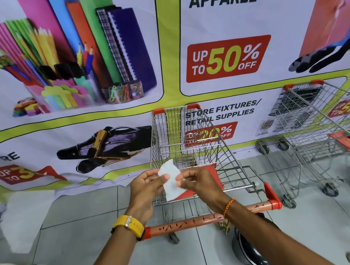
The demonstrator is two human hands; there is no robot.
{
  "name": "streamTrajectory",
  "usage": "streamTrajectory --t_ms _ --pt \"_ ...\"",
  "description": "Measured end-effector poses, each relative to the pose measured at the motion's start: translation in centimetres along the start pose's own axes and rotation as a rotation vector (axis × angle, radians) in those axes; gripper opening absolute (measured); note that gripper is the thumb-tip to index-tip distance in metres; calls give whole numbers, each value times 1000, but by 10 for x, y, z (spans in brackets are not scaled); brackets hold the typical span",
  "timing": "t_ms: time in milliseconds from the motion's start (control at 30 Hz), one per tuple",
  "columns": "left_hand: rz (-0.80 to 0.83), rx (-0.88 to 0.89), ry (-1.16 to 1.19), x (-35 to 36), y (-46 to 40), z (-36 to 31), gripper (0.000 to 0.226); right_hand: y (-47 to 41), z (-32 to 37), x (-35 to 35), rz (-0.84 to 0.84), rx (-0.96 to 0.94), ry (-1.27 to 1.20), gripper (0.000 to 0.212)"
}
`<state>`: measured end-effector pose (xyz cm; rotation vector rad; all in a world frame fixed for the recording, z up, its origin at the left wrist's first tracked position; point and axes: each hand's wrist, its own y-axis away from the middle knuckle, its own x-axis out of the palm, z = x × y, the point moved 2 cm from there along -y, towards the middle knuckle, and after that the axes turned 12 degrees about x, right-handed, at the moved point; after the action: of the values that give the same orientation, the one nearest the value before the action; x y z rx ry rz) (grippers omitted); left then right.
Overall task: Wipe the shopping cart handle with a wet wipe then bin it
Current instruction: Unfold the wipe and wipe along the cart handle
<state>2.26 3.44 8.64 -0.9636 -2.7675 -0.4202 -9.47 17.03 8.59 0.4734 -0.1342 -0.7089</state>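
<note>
White, thin and limp — the wet wipe (pixel 171 180) is hanging between both hands above the cart's basket, up at about twelve o'clock from the handle. It is looking partly unfolded, its lower edge drooping below the fingers. Judgement: nearly weightless, soft, damp enough to cling to skin, and likely to tear if pulled hard by a corner. Better bunched or folded flat under the fingers than held by an edge once the wiping is starting.

Left hand (pixel 147 188) is pinching the wipe's left edge, thumb against fingertips, the remaining fingers loosely curled (yellow watch (pixel 129 226) on that wrist). Right hand (pixel 198 181) is nipping the wipe's right edge between thumb and forefinger, the other fingers curled and holding nothing else. Both grips are looking light — fingertip holds, not fists.

Handle (pixel 203 219), an orange-pink bar with red end caps, is lying below the wrists at six o'clock from the wipe; nothing is touching its top surface that I can see, though both forearms are crossing in front of it. Dark scribble marks are running along it.

Second cart (pixel 315 122) is standing at three o'clock, well apart. A dark round object (pixel 252 253) on the tiled floor (pixel 81 222) at five o'clock might be the bin; I cannot tell.
</note>
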Motion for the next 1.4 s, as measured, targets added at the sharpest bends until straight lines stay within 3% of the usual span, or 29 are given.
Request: streamTrajectory --t_ms 100,233,333,533,633,800,933,1100,1200,1300,1400 --pt "28 15 -16 6 0 -3 52 3 -5 1 63 14 18 19" --pt "40 29 -35 11 0 -3 36 6 -4 3 64 -38 83 21" --pt "74 8 -1 14 0 -1 37 8 0 3 71 -79 137 23" --pt "73 -25 -28 17 2 4 22 8 -2 6 67 -57 65 8" --pt "69 -29 -29 15 1 4 20 8 -5 3 40 -48 87 12" --pt "69 -10 -106 7 -3 -2 7 6 -8 -3 -7 51 -36 11" --pt "118 -17 -180 -8 -9 -3 9 1 -7 -13 -89 95 -175 26" --pt "168 63 -343 -10 -11 -1 13 -1 -10 -10 -87 89 -218 24" --pt "102 66 -312 -5 -12 5 13 -2 -13 -10 -93 -2 -82 43" --pt "19 103 -329 -2 -12 6 12 -5 -15 -10 -64 -70 45 40" --pt "60 173 -405 -2 -10 4 22 -8 -17 -11 -118 -36 90 35"
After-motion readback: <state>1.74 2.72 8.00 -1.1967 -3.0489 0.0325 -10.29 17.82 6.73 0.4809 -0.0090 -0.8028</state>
